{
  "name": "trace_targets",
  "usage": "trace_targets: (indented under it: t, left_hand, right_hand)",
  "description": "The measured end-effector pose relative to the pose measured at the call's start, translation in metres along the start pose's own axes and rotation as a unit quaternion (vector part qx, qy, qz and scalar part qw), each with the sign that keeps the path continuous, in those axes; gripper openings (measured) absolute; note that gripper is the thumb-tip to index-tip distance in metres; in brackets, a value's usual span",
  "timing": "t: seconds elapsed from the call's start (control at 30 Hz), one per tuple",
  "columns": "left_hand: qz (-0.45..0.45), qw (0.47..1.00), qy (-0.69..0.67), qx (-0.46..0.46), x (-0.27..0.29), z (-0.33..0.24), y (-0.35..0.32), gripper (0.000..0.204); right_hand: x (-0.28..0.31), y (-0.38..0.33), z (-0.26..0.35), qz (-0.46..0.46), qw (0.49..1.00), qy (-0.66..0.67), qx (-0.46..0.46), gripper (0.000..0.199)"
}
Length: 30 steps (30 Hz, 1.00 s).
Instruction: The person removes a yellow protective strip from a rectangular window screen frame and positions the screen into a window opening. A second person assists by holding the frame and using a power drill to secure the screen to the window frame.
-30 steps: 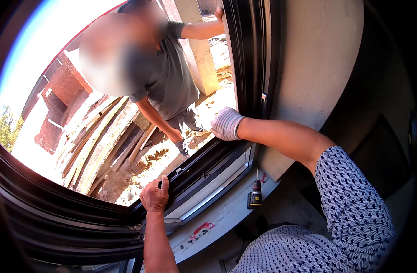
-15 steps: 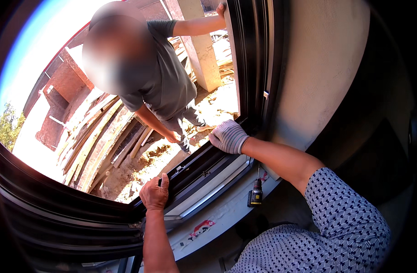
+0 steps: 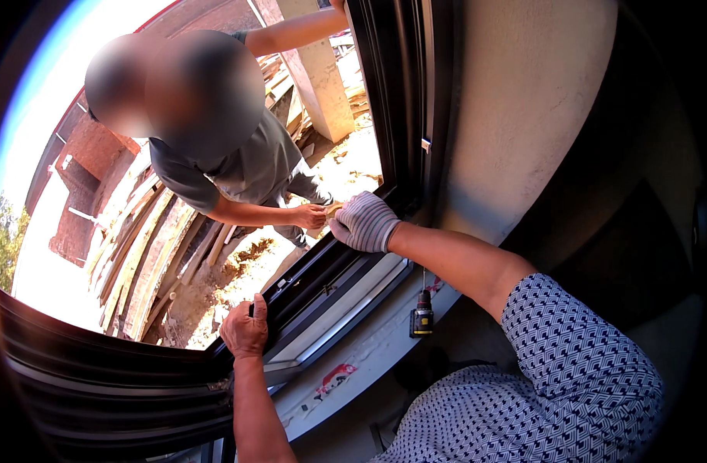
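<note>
A dark window frame (image 3: 307, 287) stands between me and the outdoors. My bare left hand (image 3: 244, 330) is closed over its lower rail near the left corner, thumb up, fingers wrapped over the far side. Farther right along that rail, my right hand (image 3: 364, 222), in a striped knit glove, is closed on the frame; its fingertips are partly hidden. Just beyond the glove, a co-worker's hand (image 3: 310, 216) is close to the rail from outside. Below my right forearm, a black and yellow cordless drill (image 3: 421, 315) with a long bit rests on the pale sill (image 3: 369, 351).
Outside, a co-worker in a dark shirt (image 3: 253, 166) leans toward the frame, the other arm raised to its right upright. Long boards (image 3: 149, 258) are stacked behind, beside a concrete post (image 3: 319, 85). A plastered wall (image 3: 523, 116) borders the opening on my right.
The co-worker has leaned down, bringing a lowered hand up near my gloved hand. The view has shifted slightly; both my hands stay on the rail.
</note>
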<state>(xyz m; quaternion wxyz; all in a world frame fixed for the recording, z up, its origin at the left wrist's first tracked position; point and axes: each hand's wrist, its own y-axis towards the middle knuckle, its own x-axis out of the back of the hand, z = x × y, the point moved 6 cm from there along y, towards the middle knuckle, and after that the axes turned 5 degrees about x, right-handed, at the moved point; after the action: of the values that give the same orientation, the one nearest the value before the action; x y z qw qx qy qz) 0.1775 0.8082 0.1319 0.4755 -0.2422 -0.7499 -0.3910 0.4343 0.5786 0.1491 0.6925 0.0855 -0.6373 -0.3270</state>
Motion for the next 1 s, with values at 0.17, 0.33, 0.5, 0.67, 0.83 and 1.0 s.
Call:
trace_targets:
  t: [0.17,0.33,0.5,0.67,0.83,1.0]
  left_hand:
    - [-0.003,1.0,-0.002,0.004,0.0018,0.0009,0.0,0.056]
    - [-0.007,1.0,-0.004,-0.009,0.0006,-0.0014,0.0008,0.056]
    - [-0.005,1.0,0.002,-0.006,-0.0016,0.0006,0.0005,0.055]
    - [-0.002,1.0,0.008,-0.001,-0.0017,0.0023,0.0002,0.054]
    - [-0.002,1.0,0.002,-0.001,-0.002,0.0013,0.0008,0.053]
    - [-0.008,1.0,0.0,-0.003,-0.0005,0.0016,0.0001,0.053]
  right_hand:
    - [-0.0022,0.0009,-0.0005,-0.006,1.0,0.004,0.004,0.037]
    - [0.0017,-0.0014,-0.0006,-0.002,1.0,-0.016,-0.002,0.038]
    - [0.0016,-0.0003,0.0002,0.02,1.0,-0.004,-0.005,0.039]
    - [0.0043,-0.0008,0.0021,0.011,1.0,0.002,-0.005,0.039]
    - [0.0046,-0.0015,0.0008,0.008,1.0,-0.002,-0.002,0.039]
    - [0.0036,-0.0011,0.002,-0.015,1.0,-0.001,0.004,0.035]
